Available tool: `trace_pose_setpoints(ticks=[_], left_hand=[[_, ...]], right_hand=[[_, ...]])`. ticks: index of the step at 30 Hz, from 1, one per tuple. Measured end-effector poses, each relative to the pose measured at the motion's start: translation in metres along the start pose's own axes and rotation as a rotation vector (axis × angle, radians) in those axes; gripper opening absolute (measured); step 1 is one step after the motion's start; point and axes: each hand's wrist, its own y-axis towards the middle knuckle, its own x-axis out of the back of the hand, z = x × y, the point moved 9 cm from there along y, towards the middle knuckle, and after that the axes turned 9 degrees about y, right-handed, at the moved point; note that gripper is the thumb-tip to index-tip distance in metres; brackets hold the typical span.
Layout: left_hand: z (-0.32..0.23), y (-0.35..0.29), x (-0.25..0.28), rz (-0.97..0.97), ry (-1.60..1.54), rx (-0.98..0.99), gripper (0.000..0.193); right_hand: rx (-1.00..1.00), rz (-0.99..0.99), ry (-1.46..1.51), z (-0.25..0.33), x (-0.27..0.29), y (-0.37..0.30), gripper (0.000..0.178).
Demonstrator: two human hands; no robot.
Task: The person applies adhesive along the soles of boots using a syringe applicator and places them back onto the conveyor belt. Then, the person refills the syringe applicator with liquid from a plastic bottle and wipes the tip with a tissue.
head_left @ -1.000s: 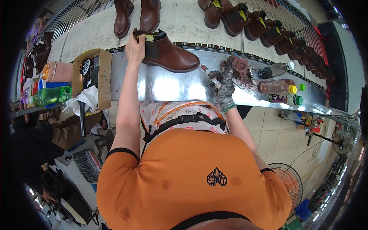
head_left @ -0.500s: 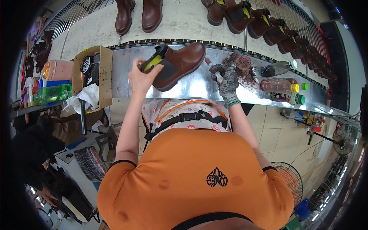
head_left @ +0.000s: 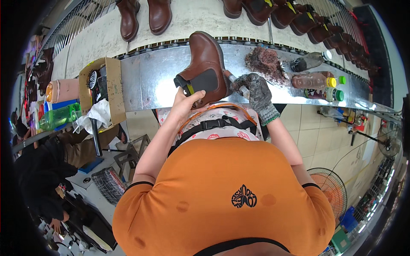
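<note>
A brown ankle boot (head_left: 204, 59) with dark elastic side panels lies on its side at the near edge of the metal bench, toe pointing away from me. My bare left hand (head_left: 186, 106) grips it at the top opening, by a yellow-green strip. My right hand (head_left: 259, 94), in a dirty grey knit glove, is closed on a small tool with a reddish-brown end (head_left: 230, 76). That tool lies close against the boot's sole edge near the heel; the glove hides much of it, and I cannot tell whether it touches. A heap of reddish-brown shreds (head_left: 265, 63) lies beyond the glove.
Bottles with yellow and green caps (head_left: 314, 81) and a dark-filled bottle (head_left: 308, 62) lie at the right of the bench (head_left: 147, 81). A cardboard box (head_left: 114, 85) with a hairbrush stands left. Beyond a roller edge, more brown boots (head_left: 159, 17) stand on a pale belt (head_left: 188, 21).
The boot has turned from pointing right to pointing away, and come nearer me. My left hand moved right and nearer. My right hand brought the tool off the shreds, over to the boot's heel.
</note>
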Motion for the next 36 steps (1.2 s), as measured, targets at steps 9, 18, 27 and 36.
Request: trace_pose_setpoints(ticks=[9, 18, 27, 36], left_hand=[[-0.019, -0.004, -0.017, 0.108, -0.026, 0.058, 0.064], [-0.034, 0.000, -0.027, 0.174, -0.157, 0.003, 0.056], [-0.044, -0.002, -0.028, 0.183, -0.288, -0.001, 0.049], [-0.052, 0.002, -0.030, 0.220, -0.415, -0.029, 0.047]], right_hand=[[0.177, 0.038, -0.245, 0.038, 0.014, -0.037, 0.020], [0.079, -0.010, 0.007, 0.034, 0.025, -0.049, 0.018], [0.068, -0.039, 0.054, 0.041, 0.027, -0.051, 0.035], [-0.043, -0.026, 0.141, 0.034, 0.032, -0.046, 0.040]])
